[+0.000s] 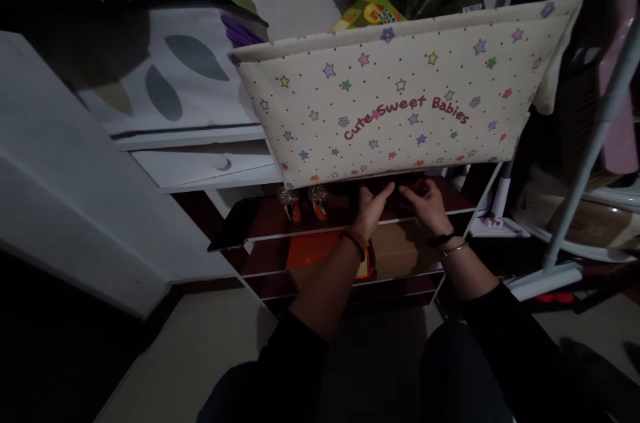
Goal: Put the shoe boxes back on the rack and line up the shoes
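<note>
Both hands reach onto the upper shelf [343,211] of a dark red rack, under the overhang of a cream fabric storage basket [405,103] printed with stars and "Cute Sweet Babies". My left hand [371,211] has its thumb towards the right; its fingers curl into shadow around something dark. Close beside it, my right hand [424,204] is closed at a dark, glossy reddish thing [414,186], whose kind the shadow hides. To the left on the same shelf stands a pair of shoes [319,203] with sparkly ornaments and orange insides.
An orange box [313,253] and a brown cardboard box [403,250] sit on the shelf below. At left is a white drawer [210,164] under a leaf-patterned cloth box [185,70]. A pale broom [580,190] and a pink brush [620,90] stand at right.
</note>
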Demonstrator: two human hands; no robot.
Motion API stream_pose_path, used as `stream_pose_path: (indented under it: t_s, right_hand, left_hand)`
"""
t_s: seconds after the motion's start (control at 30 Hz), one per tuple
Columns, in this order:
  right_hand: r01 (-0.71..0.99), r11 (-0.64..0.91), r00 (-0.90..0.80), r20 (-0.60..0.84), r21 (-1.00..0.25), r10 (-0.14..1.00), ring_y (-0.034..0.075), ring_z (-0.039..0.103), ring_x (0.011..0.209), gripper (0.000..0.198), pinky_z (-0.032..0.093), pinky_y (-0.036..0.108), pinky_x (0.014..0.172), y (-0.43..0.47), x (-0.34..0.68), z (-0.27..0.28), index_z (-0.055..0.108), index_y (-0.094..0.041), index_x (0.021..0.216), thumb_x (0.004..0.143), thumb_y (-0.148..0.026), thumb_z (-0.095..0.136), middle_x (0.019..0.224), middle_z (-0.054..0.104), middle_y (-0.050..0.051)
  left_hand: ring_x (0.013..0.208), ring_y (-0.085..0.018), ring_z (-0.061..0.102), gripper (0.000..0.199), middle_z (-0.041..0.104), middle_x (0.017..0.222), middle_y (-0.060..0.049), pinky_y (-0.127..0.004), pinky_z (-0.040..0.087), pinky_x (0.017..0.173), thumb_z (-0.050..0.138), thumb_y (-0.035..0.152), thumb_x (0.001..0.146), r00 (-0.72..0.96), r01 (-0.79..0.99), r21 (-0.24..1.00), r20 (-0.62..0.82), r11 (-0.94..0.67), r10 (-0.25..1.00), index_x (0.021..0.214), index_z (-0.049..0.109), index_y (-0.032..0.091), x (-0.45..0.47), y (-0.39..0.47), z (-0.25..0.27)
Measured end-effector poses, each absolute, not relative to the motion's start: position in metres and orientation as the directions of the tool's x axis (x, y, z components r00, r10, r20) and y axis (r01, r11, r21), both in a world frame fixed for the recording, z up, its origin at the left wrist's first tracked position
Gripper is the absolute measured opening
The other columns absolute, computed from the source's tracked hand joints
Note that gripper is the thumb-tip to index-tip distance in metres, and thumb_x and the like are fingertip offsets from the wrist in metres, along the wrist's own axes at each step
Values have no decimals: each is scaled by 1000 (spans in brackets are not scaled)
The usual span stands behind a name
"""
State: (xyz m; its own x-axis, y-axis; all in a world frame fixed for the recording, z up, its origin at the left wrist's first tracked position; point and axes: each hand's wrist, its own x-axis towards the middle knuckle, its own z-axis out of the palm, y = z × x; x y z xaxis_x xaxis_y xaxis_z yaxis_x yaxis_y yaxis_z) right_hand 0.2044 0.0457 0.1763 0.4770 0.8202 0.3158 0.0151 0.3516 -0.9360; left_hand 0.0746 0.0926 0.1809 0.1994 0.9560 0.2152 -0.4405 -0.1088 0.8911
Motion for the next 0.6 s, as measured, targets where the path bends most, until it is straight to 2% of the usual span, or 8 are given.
stream_pose_path:
  t_s: [0.07, 0.13, 0.2, 0.33, 0.47, 0.6]
  right_hand:
    - [150, 389, 447, 413, -909, 793, 21, 66, 90, 57, 59, 41, 88, 42, 204, 183, 61, -21, 109, 69, -52, 86, 103, 72, 5]
    - [266, 392, 410, 471, -881, 781, 23, 66, 90, 55, 57, 42, 91, 37, 206, 190, 62, -20, 115, 74, -51, 82, 104, 72, 6]
    - [380, 365, 393, 505, -850, 768, 26, 66, 95, 56, 55, 44, 95, 34, 208, 194, 63, -20, 119, 75, -51, 80, 108, 72, 9]
    - [569, 313, 387, 583, -760, 714, 34, 63, 111, 61, 48, 53, 106, 36, 206, 191, 65, -18, 126, 78, -54, 76, 121, 69, 16]
    - [615, 326, 337, 613, -718, 714, 39, 57, 124, 67, 44, 57, 111, 47, 193, 178, 65, -15, 127, 77, -58, 75, 126, 65, 21]
    - [583, 370, 312, 620, -723, 720, 39, 51, 134, 86, 41, 57, 116, 51, 192, 166, 57, -16, 143, 73, -60, 82, 138, 60, 21]
  left_hand:
    - [97, -21, 70, 52, 74, 104, -9, -40, 55, 92, 93, 42, 66, 213, -453, 889, 182, -68, 960, 99, 62, 18, 66, 97, 185]
    - [81, -18, 67, 48, 70, 83, -5, -36, 55, 84, 94, 44, 63, 227, -451, 892, 152, -34, 962, 86, 62, 16, 56, 100, 188]
    - [76, -16, 65, 48, 67, 77, -3, -33, 54, 79, 95, 44, 62, 235, -450, 893, 143, -23, 962, 84, 62, 16, 45, 99, 191]
    - [88, -17, 68, 49, 73, 101, -4, -29, 55, 78, 93, 39, 69, 275, -458, 889, 162, -19, 948, 102, 61, 20, 26, 88, 191]
    - [91, -16, 69, 62, 72, 111, -5, -28, 56, 78, 91, 38, 72, 278, -380, 923, 181, -65, 943, 120, 55, 22, 18, 86, 178]
    - [111, -23, 69, 72, 72, 123, -11, -40, 57, 99, 95, 37, 68, 276, -307, 939, 244, -155, 930, 127, 55, 21, 14, 97, 164]
